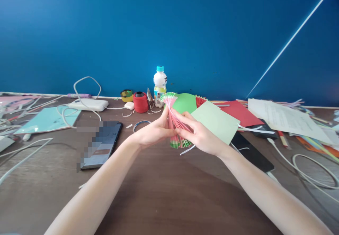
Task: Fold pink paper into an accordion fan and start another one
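Observation:
Between my two hands, above the table, is a pleated paper fan [173, 113] in pink-red with green and white edges. It is pinched at its middle, so both ends spread out, one upward and one downward. My left hand [156, 131] grips it from the left, fingers closed on the folds. From the right, my right hand [197, 131] presses the folds with thumb and fingers. Just behind them lie a green paper piece [185, 102], a red pleated paper [200, 100] and a pale green sheet [215, 120].
A white bottle [160, 83] stands by the blue wall, beside a red roll [141, 102]. A phone [103, 145] lies left, near a white power bank [88, 104] with a cable. Rightward are a black device [254, 154], red paper [239, 113], a printed sheet [286, 118] and cables.

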A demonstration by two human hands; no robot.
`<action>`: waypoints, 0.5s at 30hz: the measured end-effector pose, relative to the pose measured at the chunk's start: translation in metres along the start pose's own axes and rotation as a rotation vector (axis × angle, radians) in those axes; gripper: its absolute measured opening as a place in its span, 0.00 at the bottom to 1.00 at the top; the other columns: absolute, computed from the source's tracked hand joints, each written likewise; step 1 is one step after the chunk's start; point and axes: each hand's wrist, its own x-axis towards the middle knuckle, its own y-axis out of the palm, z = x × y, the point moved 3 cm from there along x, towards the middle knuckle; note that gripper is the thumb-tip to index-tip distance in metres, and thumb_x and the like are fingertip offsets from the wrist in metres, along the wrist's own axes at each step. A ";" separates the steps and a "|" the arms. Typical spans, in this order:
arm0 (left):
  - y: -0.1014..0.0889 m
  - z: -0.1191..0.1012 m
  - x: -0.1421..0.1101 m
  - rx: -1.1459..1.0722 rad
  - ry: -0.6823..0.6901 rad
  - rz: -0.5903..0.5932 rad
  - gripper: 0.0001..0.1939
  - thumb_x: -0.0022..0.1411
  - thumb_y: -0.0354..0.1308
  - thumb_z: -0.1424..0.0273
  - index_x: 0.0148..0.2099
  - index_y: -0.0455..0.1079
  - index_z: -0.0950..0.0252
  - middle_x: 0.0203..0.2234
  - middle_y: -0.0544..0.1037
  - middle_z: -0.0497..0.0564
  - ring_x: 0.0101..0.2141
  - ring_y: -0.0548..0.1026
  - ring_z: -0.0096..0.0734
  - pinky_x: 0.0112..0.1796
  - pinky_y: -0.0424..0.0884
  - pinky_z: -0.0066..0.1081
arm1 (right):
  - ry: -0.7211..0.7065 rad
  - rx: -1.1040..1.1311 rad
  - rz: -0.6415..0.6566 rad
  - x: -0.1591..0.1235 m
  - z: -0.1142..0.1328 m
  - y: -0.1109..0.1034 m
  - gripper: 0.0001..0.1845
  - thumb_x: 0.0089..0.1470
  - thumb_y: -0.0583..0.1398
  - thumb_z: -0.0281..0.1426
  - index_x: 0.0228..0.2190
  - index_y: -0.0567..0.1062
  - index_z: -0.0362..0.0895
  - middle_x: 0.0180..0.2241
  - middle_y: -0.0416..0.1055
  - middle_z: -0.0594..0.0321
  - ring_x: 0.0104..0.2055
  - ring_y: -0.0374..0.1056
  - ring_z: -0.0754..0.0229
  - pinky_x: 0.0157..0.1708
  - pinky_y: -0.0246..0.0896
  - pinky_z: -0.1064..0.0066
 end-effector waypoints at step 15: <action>0.003 -0.004 0.000 -0.077 0.023 -0.002 0.48 0.55 0.53 0.80 0.63 0.23 0.49 0.59 0.57 0.55 0.56 0.60 0.41 0.52 0.60 0.41 | -0.027 -0.025 0.000 0.000 0.001 0.002 0.28 0.59 0.47 0.37 0.59 0.47 0.56 0.41 0.59 0.60 0.41 0.60 0.59 0.48 0.60 0.59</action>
